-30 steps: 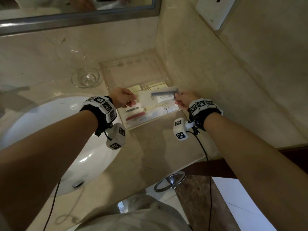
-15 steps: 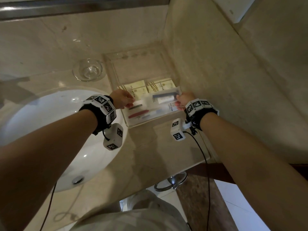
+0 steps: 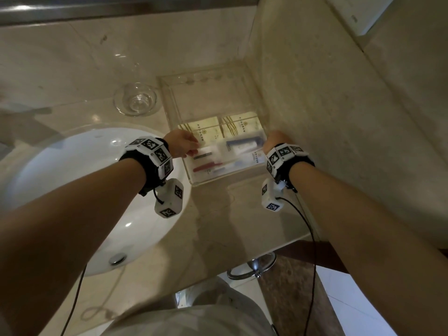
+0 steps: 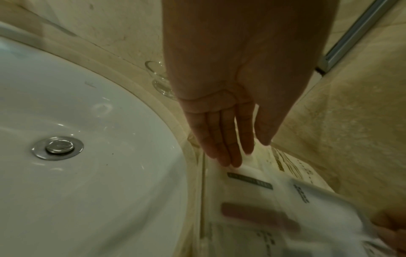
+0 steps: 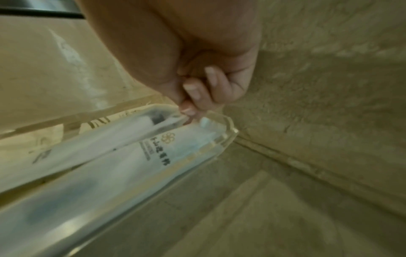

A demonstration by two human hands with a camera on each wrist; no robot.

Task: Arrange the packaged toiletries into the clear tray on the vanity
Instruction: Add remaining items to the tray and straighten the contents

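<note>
Nearest, both forearms reach forward over the marble table (image 3: 242,221), each wrist wearing a black band with marker cubes. A white sink (image 3: 80,190) is set into the table on the left, its metal drain (image 4: 57,147) showing in the left wrist view.

Just beyond, the clear tray (image 3: 219,181) stands on the table against the right wall. Along its near edge lie white packets, one showing a red-handled item (image 3: 208,166), another printed with a gold emblem (image 5: 168,138).

The left hand (image 3: 180,146) is at the tray's left side. Its fingers (image 4: 222,139) are straight and together, the tips touching the end of a white packet with a dark strip (image 4: 249,180); they grasp nothing.

The right hand (image 3: 276,141) is at the tray's right end. Its fingers (image 5: 193,90) are curled, and the thumb and fingertips pinch the end of a frosted packet (image 3: 242,145) holding a blue-handled item; the packet slants down into the tray over the others.

Farther in, two yellow packets (image 3: 226,129) lie flat side by side across the tray's middle. The far half of the tray shows only its base.

Left of the tray's far part, a small glass dish (image 3: 136,101) stands on the table. A metal mirror frame (image 3: 121,8) runs along the far wall.
</note>
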